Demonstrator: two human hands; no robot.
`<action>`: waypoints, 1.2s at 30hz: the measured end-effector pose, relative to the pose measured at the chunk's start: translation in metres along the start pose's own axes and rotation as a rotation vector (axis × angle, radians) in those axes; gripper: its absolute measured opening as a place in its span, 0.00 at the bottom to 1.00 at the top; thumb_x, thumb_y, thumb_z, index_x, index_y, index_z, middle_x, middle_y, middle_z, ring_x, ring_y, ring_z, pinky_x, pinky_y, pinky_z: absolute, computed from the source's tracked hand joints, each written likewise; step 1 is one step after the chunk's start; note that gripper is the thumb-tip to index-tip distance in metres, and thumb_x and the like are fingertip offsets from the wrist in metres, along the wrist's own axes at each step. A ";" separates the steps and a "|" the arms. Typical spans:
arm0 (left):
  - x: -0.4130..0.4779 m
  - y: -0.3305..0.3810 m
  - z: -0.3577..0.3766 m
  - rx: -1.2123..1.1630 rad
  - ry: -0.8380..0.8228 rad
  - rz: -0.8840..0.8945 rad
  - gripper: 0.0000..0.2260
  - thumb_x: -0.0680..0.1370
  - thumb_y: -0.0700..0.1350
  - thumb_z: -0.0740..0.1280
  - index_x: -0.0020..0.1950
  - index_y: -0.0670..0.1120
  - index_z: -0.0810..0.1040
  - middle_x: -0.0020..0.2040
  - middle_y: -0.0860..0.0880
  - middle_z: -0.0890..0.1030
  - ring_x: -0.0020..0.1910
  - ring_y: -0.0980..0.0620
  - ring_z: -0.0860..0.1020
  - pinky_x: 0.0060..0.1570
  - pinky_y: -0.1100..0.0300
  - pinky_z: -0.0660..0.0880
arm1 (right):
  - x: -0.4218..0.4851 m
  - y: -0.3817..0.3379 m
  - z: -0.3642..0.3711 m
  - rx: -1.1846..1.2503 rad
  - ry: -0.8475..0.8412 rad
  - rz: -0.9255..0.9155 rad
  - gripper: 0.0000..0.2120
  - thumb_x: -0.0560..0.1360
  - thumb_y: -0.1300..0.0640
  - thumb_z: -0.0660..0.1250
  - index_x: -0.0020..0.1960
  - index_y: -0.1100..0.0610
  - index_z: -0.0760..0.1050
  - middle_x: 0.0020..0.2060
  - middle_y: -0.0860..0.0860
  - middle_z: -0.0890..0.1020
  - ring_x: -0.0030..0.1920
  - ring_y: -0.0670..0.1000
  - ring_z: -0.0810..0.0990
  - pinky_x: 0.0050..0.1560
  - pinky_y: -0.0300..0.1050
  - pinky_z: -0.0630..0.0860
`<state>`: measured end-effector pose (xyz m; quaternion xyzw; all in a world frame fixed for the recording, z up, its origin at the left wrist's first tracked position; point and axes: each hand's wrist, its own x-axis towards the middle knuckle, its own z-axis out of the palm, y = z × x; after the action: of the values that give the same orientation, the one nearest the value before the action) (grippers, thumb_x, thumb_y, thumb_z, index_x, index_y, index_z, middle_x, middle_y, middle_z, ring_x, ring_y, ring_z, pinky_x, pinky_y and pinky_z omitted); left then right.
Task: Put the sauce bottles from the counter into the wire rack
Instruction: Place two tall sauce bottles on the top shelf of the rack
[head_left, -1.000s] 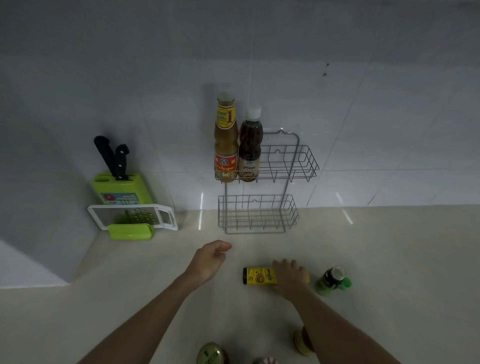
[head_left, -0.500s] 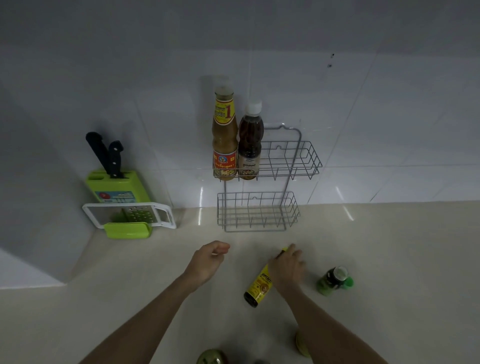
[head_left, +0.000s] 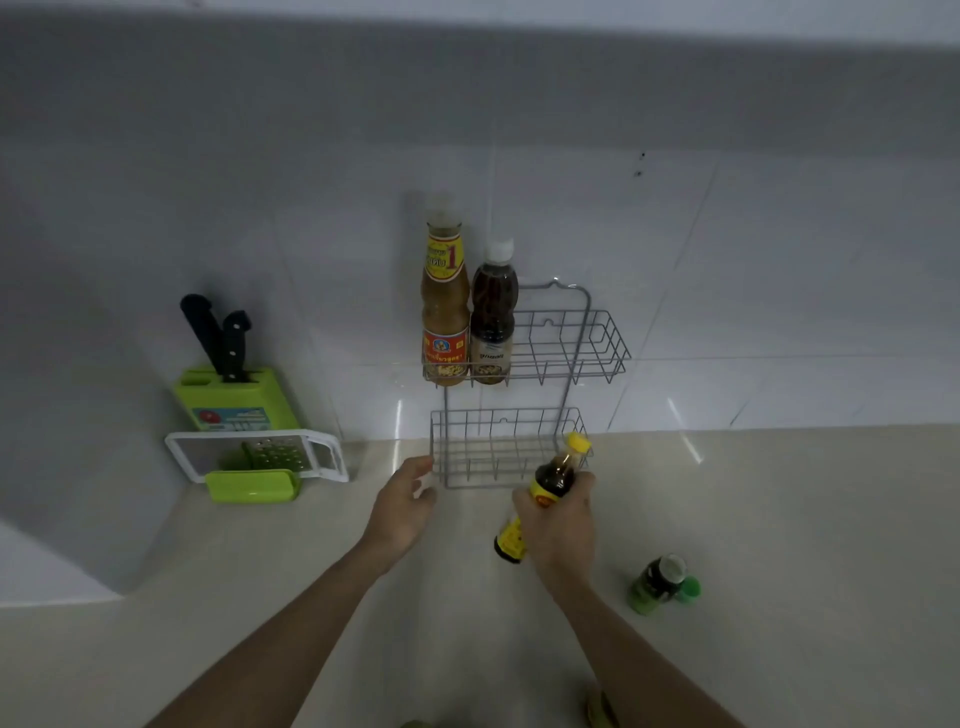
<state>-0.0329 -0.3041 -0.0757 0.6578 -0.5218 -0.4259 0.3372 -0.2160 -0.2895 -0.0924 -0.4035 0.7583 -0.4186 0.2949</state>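
A two-tier wire rack stands against the tiled wall. Its upper basket holds a tall amber bottle with a yellow and red label and a dark bottle with a white cap, both at the left end. The lower basket is empty. My right hand grips a dark sauce bottle with a yellow cap, tilted, its cap in front of the lower basket's right end. My left hand hovers with curled fingers near the lower basket's left corner, holding nothing. A small green-labelled bottle lies on the counter to the right.
A green knife block with two black-handled knives stands at the left by the wall, with a white-framed grater in front of it. Another bottle cap peeks in at the bottom edge. The beige counter stretches to the right.
My right hand picked the yellow-capped bottle up off the counter, turned it from lying to nearly upright, and carried it toward the lower basket. My left hand moved forward to the basket's left corner.
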 end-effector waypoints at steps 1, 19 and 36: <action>0.004 0.008 -0.001 -0.028 0.036 0.023 0.19 0.79 0.36 0.61 0.70 0.45 0.69 0.70 0.46 0.72 0.68 0.45 0.71 0.64 0.60 0.66 | 0.000 -0.017 -0.006 0.069 0.033 -0.066 0.22 0.64 0.48 0.70 0.53 0.50 0.63 0.43 0.51 0.79 0.42 0.57 0.80 0.43 0.52 0.77; 0.029 0.134 -0.029 -0.223 -0.008 0.288 0.41 0.74 0.33 0.68 0.77 0.54 0.50 0.61 0.56 0.72 0.60 0.53 0.73 0.56 0.62 0.72 | 0.107 -0.161 -0.042 -0.072 -0.157 -0.729 0.30 0.67 0.46 0.76 0.63 0.54 0.69 0.55 0.52 0.82 0.51 0.54 0.82 0.48 0.49 0.80; 0.009 0.140 -0.037 -0.047 -0.043 0.189 0.39 0.79 0.42 0.65 0.79 0.51 0.41 0.67 0.54 0.67 0.64 0.54 0.68 0.57 0.62 0.63 | 0.097 -0.151 -0.045 -0.125 -0.287 -0.677 0.53 0.63 0.43 0.78 0.76 0.54 0.48 0.66 0.55 0.74 0.65 0.57 0.74 0.62 0.57 0.75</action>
<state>-0.0543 -0.3446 0.0618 0.5882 -0.5786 -0.4181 0.3799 -0.2443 -0.4040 0.0505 -0.7032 0.5569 -0.3847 0.2177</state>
